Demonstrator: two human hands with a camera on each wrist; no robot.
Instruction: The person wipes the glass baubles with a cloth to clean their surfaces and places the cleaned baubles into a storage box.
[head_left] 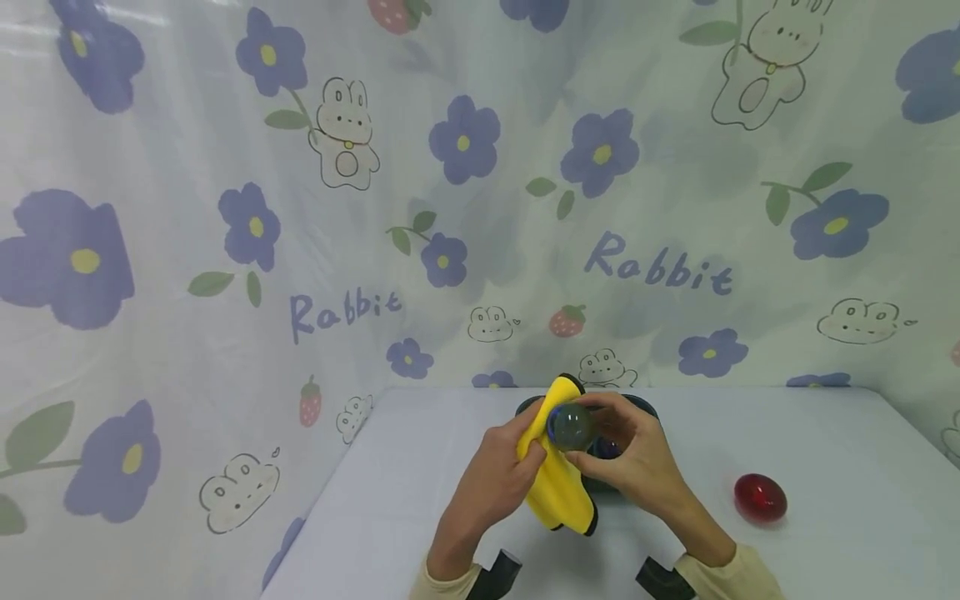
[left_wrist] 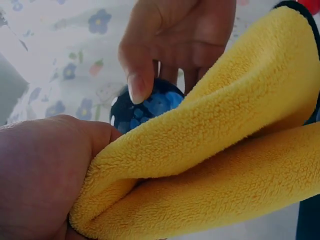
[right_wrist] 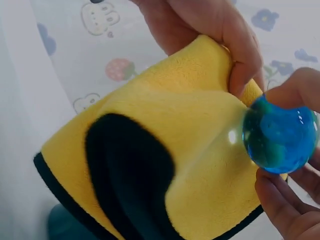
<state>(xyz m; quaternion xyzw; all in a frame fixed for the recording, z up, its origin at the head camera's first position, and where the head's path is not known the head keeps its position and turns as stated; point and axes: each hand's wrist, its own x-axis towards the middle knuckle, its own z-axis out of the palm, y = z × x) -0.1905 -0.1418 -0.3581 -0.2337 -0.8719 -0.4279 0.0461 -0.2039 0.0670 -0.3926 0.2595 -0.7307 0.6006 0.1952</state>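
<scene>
My left hand [head_left: 495, 471] grips a yellow plush cloth [head_left: 561, 492] with dark edging, its thumb pressing the near side. The cloth hangs folded from the hand. With thumb and fingertips my right hand [head_left: 643, 457] holds a shiny glass ball [head_left: 574, 427] against the cloth's right face. The ball looks clear blue in the right wrist view [right_wrist: 280, 137]. From the left wrist side, the cloth [left_wrist: 200, 140] hides the lower part of the ball [left_wrist: 155, 105].
Behind the hands on the white table [head_left: 420, 467] stands a dark bowl [head_left: 643, 405], mostly covered by them, with a bluish ball [head_left: 606, 448] showing inside. A red glass ball [head_left: 760, 498] lies to the right. A patterned curtain [head_left: 510, 208] hangs behind the table.
</scene>
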